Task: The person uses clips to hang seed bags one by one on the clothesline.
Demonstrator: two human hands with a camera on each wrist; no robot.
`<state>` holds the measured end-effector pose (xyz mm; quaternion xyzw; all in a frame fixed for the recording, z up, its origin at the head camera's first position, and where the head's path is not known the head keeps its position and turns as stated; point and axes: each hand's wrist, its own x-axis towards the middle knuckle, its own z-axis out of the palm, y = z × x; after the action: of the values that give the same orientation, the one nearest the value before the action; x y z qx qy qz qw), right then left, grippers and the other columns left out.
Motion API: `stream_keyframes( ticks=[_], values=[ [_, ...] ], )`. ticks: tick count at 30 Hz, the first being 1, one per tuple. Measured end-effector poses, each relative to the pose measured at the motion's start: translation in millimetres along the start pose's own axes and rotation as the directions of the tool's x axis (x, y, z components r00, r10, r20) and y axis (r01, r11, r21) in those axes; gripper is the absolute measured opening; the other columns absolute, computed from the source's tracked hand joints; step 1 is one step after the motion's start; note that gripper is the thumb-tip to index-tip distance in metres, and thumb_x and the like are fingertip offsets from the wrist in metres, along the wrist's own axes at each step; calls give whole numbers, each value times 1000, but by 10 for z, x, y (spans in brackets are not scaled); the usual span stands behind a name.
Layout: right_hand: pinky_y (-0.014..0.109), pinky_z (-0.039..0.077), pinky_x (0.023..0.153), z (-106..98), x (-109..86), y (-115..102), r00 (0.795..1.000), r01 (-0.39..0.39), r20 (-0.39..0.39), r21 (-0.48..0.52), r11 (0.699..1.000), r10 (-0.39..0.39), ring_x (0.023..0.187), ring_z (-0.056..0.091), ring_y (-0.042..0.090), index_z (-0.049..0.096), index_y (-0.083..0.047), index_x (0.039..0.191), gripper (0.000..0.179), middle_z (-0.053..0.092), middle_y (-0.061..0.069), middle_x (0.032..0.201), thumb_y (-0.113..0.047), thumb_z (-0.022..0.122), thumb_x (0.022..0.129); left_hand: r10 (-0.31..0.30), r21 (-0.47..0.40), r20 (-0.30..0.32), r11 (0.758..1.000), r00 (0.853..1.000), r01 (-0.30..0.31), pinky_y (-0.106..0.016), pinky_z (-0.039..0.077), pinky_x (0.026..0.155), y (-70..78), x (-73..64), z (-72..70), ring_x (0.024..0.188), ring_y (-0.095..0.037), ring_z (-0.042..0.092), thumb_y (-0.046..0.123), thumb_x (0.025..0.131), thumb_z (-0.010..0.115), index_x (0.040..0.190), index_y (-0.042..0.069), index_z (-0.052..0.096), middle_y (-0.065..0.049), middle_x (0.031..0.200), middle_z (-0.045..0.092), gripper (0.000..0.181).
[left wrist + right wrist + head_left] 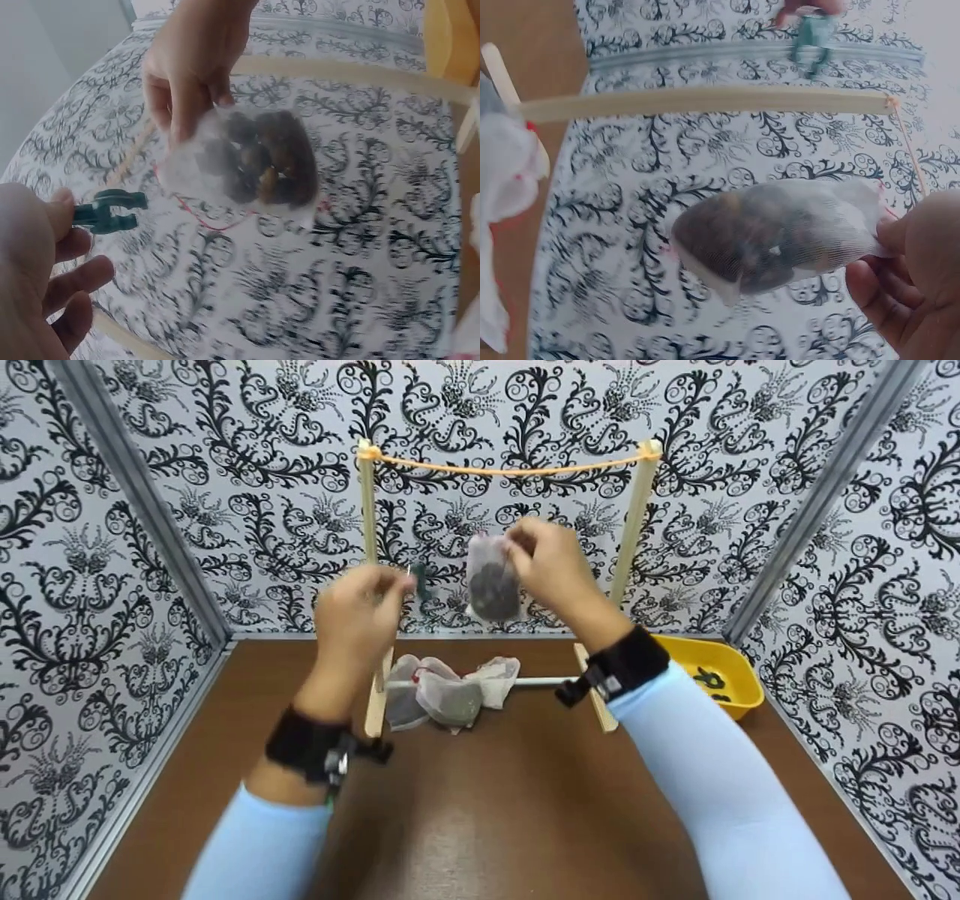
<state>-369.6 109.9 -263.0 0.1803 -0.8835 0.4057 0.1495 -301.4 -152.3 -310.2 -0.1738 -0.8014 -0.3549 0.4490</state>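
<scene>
My right hand pinches the top of a white mesh bag filled with dark, rounded pieces. The bag hangs in the air below an orange string tied between two wooden posts. A red drawstring trails from the bag in the left wrist view. To the left, my left hand pinches a dark green clothespin between thumb and forefinger, its prongs pointing at the bag. The clothespin and the bag are apart.
Several filled mesh bags lie over the white rod at the base of the wooden frame. A yellow bin at the right holds more dark green clips. Patterned walls enclose the brown table.
</scene>
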Motion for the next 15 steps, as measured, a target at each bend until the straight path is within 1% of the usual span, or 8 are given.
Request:
stream_keyframes(
  ticks=[2, 4, 5, 7, 9, 10, 12, 15],
  values=[
    [32, 68, 88, -44, 92, -98, 999, 8, -41, -20, 1000, -9, 100, 73, 24, 75, -1, 120, 18, 76, 13, 119, -16, 67, 113, -49, -8, 28, 999, 998, 49, -19, 54, 71, 77, 289, -23, 79, -29, 76, 14, 105, 79, 101, -1, 80, -17, 97, 84, 16],
    [29, 66, 91, -72, 184, -193, 997, 19, -73, -51, 999, -22, 104, 70, 23, 76, 0, 120, 19, 74, 13, 122, -15, 67, 113, -116, -13, 52, 993, 992, 117, -16, 49, 69, 161, 583, -39, 79, -22, 71, 17, 109, 75, 105, 0, 79, -15, 103, 83, 17],
    [28, 65, 94, -81, 228, -234, 996, 24, -83, -68, 997, -30, 107, 69, 22, 76, 0, 120, 19, 73, 13, 124, -16, 68, 113, -149, -14, 62, 989, 987, 150, -16, 48, 68, 202, 725, -45, 79, -18, 68, 19, 110, 73, 105, 1, 77, -14, 105, 82, 19],
    [27, 63, 96, -93, 309, -300, 994, 32, -103, -91, 995, -42, 109, 68, 21, 77, -1, 120, 19, 73, 11, 124, -16, 68, 113, -220, 18, 92, 975, 971, 220, -18, 48, 69, 277, 990, -54, 81, -10, 62, 24, 112, 70, 110, 4, 77, -10, 112, 83, 21],
    [26, 62, 97, -96, 372, -350, 992, 37, -115, -106, 994, -49, 108, 68, 20, 78, -3, 120, 18, 74, 9, 123, -16, 68, 113, -277, 72, 120, 960, 953, 270, -19, 49, 73, 334, 1208, -50, 84, -5, 58, 31, 113, 68, 113, 9, 77, -5, 117, 82, 24],
    [24, 62, 98, -96, 396, -371, 991, 36, -122, -107, 994, -49, 109, 68, 18, 79, -4, 120, 18, 74, 9, 124, -16, 69, 112, -299, 102, 132, 953, 945, 287, -19, 50, 77, 351, 1296, -43, 87, -3, 59, 33, 113, 67, 115, 11, 77, -3, 119, 82, 24],
    [22, 61, 96, -86, 437, -398, 987, 47, -146, -108, 993, -62, 109, 68, 17, 79, -5, 119, 17, 75, 8, 122, -17, 70, 112, -341, 157, 157, 935, 927, 317, -19, 51, 82, 371, 1429, -14, 93, -4, 62, 37, 112, 67, 118, 14, 78, 2, 123, 82, 26],
    [19, 62, 94, -56, 473, -424, 980, 60, -183, -71, 996, -73, 109, 69, 16, 80, -5, 117, 15, 76, 8, 122, -15, 73, 110, -384, 187, 190, 918, 903, 351, -20, 53, 87, 373, 1525, 47, 99, -5, 64, 40, 111, 69, 120, 19, 78, 5, 121, 80, 24]
  ],
)
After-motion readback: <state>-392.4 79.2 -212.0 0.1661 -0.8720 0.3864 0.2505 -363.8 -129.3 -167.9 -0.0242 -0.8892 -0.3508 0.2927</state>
